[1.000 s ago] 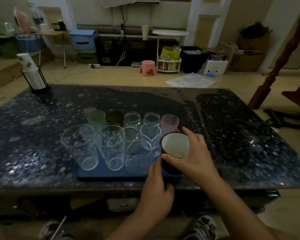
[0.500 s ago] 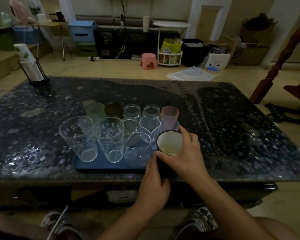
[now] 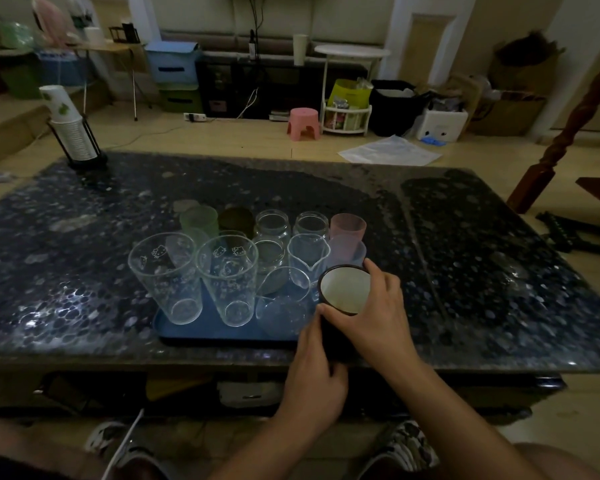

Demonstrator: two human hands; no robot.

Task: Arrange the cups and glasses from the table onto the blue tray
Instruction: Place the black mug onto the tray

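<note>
A blue tray (image 3: 201,330) lies near the table's front edge, packed with several cups and glasses. Two tall clear glasses (image 3: 167,275) stand at its front left. A green cup (image 3: 199,220), a dark cup (image 3: 236,218), clear jars (image 3: 272,223) and a pink cup (image 3: 347,225) line the back. A dark mug with a white inside (image 3: 342,289) stands at the tray's front right corner. My right hand (image 3: 378,306) grips its rim and side. My left hand (image 3: 314,372) presses against its near side, fingers curled around the mug's base.
A rack of stacked paper cups (image 3: 71,133) stands at the table's far left corner. The dark speckled table (image 3: 465,254) stretches bare to the right. A wooden post (image 3: 565,133) rises past the far right corner. My shoes show below the front edge.
Both hands have slid the dark mug slightly left, closer to the other glasses on the tray. The view has shifted a little downward.
</note>
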